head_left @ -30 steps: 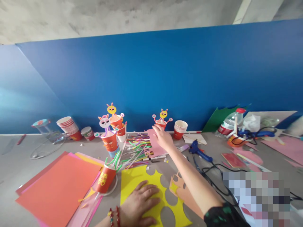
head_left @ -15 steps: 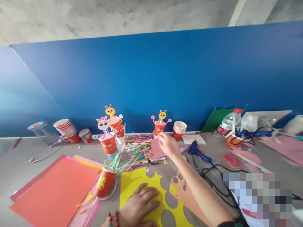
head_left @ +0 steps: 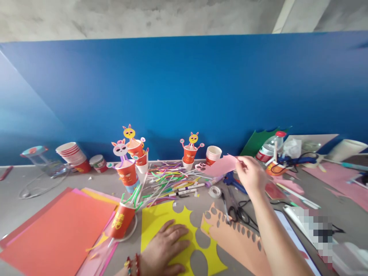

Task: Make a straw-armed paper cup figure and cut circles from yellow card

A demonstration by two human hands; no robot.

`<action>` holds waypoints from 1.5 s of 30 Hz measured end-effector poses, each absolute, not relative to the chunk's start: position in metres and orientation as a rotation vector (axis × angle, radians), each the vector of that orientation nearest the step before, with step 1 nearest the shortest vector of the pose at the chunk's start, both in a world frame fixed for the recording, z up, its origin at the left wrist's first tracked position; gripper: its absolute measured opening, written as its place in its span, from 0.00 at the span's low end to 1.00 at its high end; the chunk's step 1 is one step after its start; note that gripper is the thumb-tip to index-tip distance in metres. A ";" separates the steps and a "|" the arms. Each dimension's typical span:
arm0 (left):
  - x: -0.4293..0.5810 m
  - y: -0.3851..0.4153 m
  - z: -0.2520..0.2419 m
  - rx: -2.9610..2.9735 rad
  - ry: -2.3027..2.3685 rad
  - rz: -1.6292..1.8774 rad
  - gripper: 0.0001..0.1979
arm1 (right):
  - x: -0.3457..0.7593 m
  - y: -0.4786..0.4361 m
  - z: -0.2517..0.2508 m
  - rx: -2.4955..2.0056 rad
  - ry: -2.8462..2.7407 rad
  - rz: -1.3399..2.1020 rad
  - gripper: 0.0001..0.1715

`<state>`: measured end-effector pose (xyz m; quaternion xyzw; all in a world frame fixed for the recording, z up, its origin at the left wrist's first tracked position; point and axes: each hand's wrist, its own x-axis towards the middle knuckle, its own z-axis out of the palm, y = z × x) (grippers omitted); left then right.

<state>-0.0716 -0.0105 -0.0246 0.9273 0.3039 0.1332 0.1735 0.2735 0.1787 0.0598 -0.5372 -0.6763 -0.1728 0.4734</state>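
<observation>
My left hand (head_left: 168, 247) lies flat with fingers spread on a yellow paper sheet (head_left: 155, 214) that has round holes cut from it. Raised over the table, my right hand (head_left: 251, 174) pinches a piece of pink paper (head_left: 222, 165), also with cut-outs at its left end. Under my right forearm is an orange paper sheet (head_left: 235, 241) with a row of small holes. Black-handled scissors (head_left: 237, 212) and a roll of tape (head_left: 214, 191) lie near it. A blue glue gun (head_left: 237, 183) is partly hidden behind my right hand.
Colourful pipe cleaners (head_left: 163, 178) cover the middle back. Decorated red cups (head_left: 126, 174) with animal faces stand left of them; a tilted red cup (head_left: 123, 220) is nearer. Orange-red paper (head_left: 63, 230) is stacked at left. A water bottle (head_left: 270, 147) stands at back right.
My right hand has lifted the pink paper off the table and carried it to the right, uncovering the tape roll. My left hand stays on the yellow sheet. The view has shifted slightly.
</observation>
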 end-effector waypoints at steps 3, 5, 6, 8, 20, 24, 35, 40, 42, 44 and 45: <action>-0.071 -0.011 -0.025 2.637 0.870 0.382 0.29 | 0.272 0.181 0.056 -1.347 -1.658 -0.438 0.11; -0.071 -0.011 -0.025 2.647 0.868 0.409 0.28 | 0.271 0.184 0.057 -1.359 -1.654 -0.437 0.11; -0.071 -0.011 -0.024 2.653 0.867 0.424 0.28 | 0.269 0.185 0.058 -1.360 -1.647 -0.440 0.11; -0.071 -0.011 -0.024 2.663 0.867 0.447 0.28 | 0.266 0.187 0.059 -1.352 -1.629 -0.453 0.12; -0.071 -0.008 -0.025 2.693 0.857 0.412 0.28 | 0.226 0.151 0.016 -1.336 -2.056 -0.319 0.18; -0.071 -0.008 -0.025 2.681 0.872 0.342 0.29 | 0.207 0.160 0.032 -1.363 -2.000 -0.242 0.16; -0.072 -0.005 -0.029 2.784 0.843 0.513 0.25 | 0.145 0.247 0.053 -1.272 -2.103 -0.166 0.17; -0.072 -0.004 -0.033 2.791 0.854 0.498 0.26 | 0.138 0.262 0.054 -1.211 -2.150 -0.137 0.08; -0.072 -0.004 -0.034 2.777 0.859 0.512 0.26 | 0.140 0.265 0.059 -1.161 -2.176 -0.123 0.07; -0.071 -0.004 -0.035 2.763 0.863 0.521 0.26 | 0.144 0.267 0.067 -1.112 -2.181 -0.114 0.10; -0.071 -0.004 -0.035 2.758 0.863 0.516 0.25 | 0.146 0.267 0.071 -1.089 -2.174 -0.113 0.11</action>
